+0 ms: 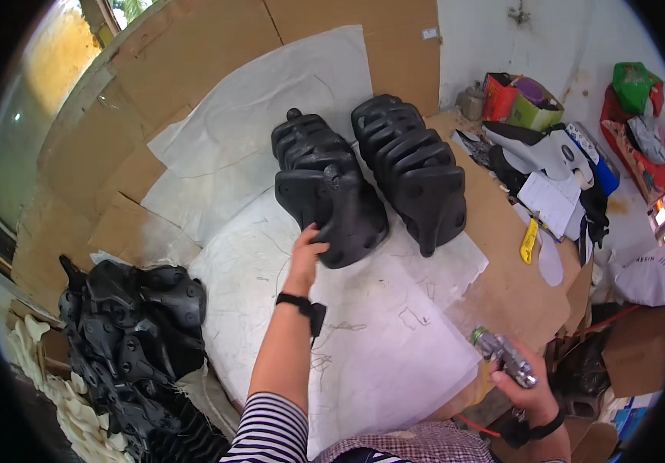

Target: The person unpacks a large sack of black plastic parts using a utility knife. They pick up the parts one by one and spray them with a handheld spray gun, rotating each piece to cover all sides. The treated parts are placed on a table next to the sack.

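Two black ribbed moulded parts lie side by side on white paper sheets on the table. My left hand point(306, 258) is at the lower left edge of the left black moulded part point(351, 220), thumb and fingers closed on that edge. The right black moulded part point(416, 170) lies untouched beside it. In my right hand point(529, 390) is a metal spray gun point(508, 359) with a green ring at its front end, held low at the right, apart from both parts. My fingers are wrapped round its body.
A heap of black moulded pieces point(131, 324) lies at lower left, beside cream-coloured pieces point(62, 393). Cardboard point(216, 54) stands behind the white sheets point(270, 100). At right are a yellow-handled cutter point(529, 241), papers point(550, 202) and boxes point(534, 108). A red hose point(477, 426) runs below.
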Motion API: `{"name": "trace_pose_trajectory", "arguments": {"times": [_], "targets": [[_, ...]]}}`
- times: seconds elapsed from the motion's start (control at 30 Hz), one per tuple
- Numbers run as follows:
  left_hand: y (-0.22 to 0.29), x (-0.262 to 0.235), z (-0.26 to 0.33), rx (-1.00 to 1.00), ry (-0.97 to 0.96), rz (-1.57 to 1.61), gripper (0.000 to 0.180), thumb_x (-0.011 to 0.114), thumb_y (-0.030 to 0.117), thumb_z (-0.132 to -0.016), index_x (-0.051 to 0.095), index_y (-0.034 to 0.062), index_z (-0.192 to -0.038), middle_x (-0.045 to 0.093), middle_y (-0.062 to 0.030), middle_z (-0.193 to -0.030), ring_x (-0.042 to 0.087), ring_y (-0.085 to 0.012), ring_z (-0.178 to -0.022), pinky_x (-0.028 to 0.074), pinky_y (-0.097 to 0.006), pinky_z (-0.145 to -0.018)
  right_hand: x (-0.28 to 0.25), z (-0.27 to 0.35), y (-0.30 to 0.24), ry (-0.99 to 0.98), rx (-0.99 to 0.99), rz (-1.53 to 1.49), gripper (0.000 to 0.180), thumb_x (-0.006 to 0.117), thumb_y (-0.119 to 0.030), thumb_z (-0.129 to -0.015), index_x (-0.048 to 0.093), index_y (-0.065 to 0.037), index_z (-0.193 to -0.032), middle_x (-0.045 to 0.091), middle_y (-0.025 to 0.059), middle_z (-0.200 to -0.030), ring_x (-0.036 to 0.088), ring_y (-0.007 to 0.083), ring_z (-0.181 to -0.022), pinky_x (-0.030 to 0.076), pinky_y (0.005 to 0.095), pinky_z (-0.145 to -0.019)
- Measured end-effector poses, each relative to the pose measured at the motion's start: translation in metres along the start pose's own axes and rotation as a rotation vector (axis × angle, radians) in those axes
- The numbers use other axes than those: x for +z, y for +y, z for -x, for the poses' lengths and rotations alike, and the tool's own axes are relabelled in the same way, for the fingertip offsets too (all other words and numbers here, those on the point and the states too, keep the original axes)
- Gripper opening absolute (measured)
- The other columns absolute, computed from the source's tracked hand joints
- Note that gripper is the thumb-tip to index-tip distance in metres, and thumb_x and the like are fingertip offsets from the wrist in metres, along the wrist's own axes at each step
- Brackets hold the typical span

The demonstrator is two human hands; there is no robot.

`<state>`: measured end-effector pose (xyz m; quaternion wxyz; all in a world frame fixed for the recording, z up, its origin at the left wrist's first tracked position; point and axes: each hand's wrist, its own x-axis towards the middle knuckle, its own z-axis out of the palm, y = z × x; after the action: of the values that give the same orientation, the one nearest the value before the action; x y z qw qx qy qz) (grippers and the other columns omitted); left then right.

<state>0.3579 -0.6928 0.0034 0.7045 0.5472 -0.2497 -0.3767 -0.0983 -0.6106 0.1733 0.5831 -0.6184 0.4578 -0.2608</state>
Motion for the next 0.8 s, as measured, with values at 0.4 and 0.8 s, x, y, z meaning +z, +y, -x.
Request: {"name": "trace_pose_trajectory", "arguments": {"times": [0.4,0.8], "targets": [[0.093,0.019,0.083,0.220,-0.105,-0.233,0.027,0.072,0.002,-0.067,0.058,0.0038,-0.091,0.057,-0.0003,-0.084,0.053,-0.0101,-0.078,0.043,-0.025,-0.074,0.040,0.009,-0.013,-0.228,0.009,0.021,0.053,0.069,-0.007,-0.078,0.048,0.001,-0.126,0.063,0.0055,-0.090,0.061,0.0111,-0.078,0.050,0.0253,-0.073],[0.164,-0.162,0.047,0.277,0.140,0.151,0.032,0.065,-0.002,-0.075,0.055,0.0005,-0.105,0.062,-0.0073,-0.099,0.058,-0.0187,-0.094,0.042,-0.030,-0.092,0.062,-0.002,-0.044,-0.133,-0.162,-0.096,0.062,0.067,-0.004,-0.076,0.040,0.002,-0.131,0.063,0.0108,-0.086,0.063,0.0183,-0.080,0.051,0.0333,-0.077]]}}
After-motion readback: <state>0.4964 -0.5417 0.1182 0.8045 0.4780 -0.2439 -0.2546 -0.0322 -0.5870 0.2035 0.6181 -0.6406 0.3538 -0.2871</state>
